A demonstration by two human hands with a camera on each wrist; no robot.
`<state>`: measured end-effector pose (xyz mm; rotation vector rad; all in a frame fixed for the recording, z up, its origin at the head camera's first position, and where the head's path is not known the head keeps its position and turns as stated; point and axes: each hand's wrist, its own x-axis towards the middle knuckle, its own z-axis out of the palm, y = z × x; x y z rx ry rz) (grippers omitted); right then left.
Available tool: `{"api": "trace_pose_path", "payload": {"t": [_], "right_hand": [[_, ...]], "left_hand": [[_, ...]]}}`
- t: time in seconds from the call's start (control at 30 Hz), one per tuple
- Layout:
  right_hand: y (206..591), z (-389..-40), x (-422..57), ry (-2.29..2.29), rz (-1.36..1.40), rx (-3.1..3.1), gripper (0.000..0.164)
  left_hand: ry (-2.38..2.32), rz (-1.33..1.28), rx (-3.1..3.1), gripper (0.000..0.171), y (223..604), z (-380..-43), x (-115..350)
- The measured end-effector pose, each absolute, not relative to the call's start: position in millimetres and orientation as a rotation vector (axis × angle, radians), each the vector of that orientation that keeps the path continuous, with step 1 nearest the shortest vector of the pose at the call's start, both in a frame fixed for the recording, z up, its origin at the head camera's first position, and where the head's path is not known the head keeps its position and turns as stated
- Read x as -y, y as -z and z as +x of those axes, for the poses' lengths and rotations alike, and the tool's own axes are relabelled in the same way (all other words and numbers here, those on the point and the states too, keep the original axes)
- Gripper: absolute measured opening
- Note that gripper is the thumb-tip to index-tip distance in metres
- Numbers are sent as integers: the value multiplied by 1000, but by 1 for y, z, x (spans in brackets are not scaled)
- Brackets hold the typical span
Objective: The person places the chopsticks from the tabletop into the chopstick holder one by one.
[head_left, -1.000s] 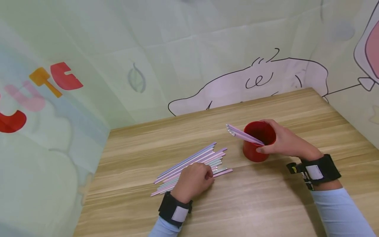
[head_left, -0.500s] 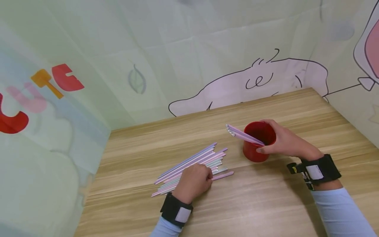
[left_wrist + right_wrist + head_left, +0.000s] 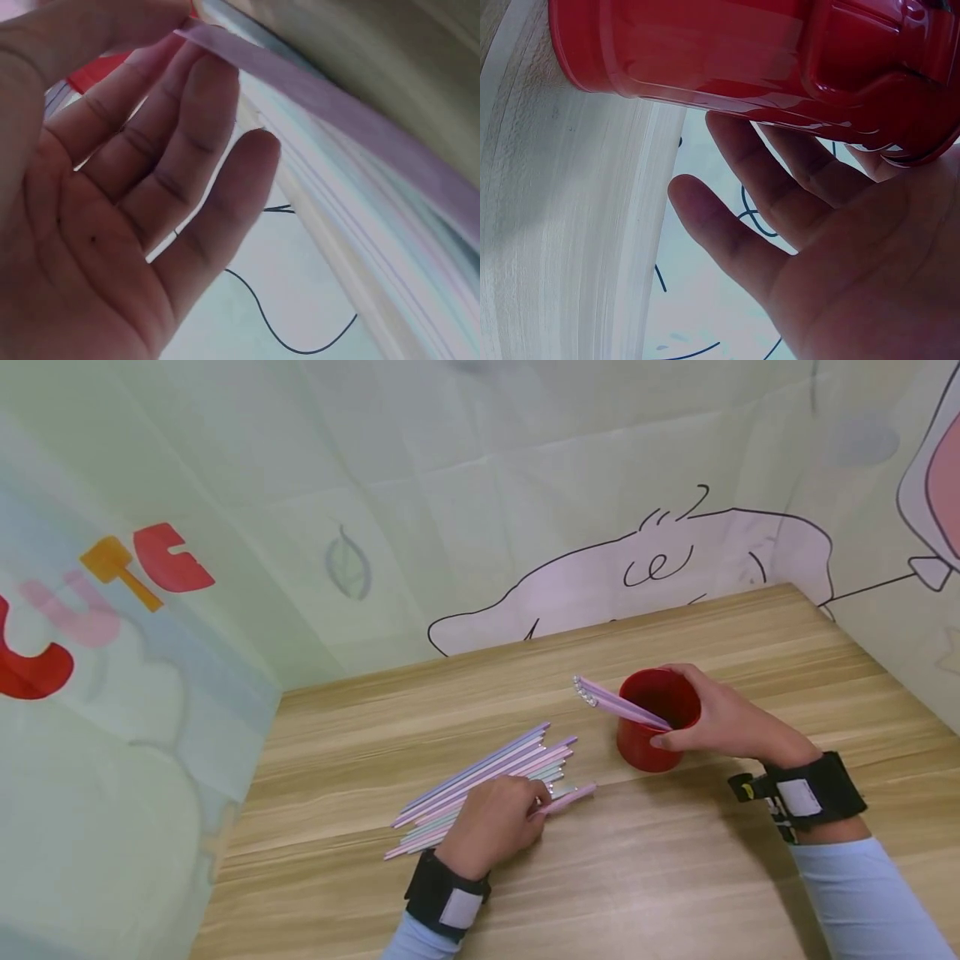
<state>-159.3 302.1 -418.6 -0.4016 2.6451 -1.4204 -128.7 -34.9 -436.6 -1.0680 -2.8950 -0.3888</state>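
My left hand [image 3: 491, 822] pinches a slender pinkish-lilac stick [image 3: 572, 797] between thumb and fingertips, its free end angled toward the right. In the left wrist view the same stick [image 3: 330, 101] runs from the pinch across the picture. Beneath and beyond this hand lie several pastel sticks [image 3: 480, 781], roughly parallel on the table. My right hand [image 3: 723, 714] grips a red cup [image 3: 647, 750] by its right side near the rim, thumb in front. Several lilac-pink sticks [image 3: 618, 704] with sparkling tips lean out of the cup's left side. In the right wrist view fingers touch the cup [image 3: 705, 52].
The wood-grain table [image 3: 337, 735] reaches a printed cloth wall [image 3: 420, 510] at the back, with similar cloth at both sides. Black bands [image 3: 813, 797] with small cameras circle the wrists.
My left hand has taken up a pinkish stick at the near edge of the pile and tilted its right end slightly upward. The right hand and the cup stay put.
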Motion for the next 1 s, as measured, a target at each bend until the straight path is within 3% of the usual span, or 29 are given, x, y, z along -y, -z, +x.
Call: {"api": "trace_pose_path", "payload": {"t": [0.43, 1.0], "right_hand": [[419, -159, -304, 1412, -402, -2658, 91], [418, -159, -301, 1403, -419, -2665, 88]], "left_hand": [[812, -1121, 2685, 12, 407, -132, 34], [1511, -834, 2285, 20, 393, -139, 35]]}}
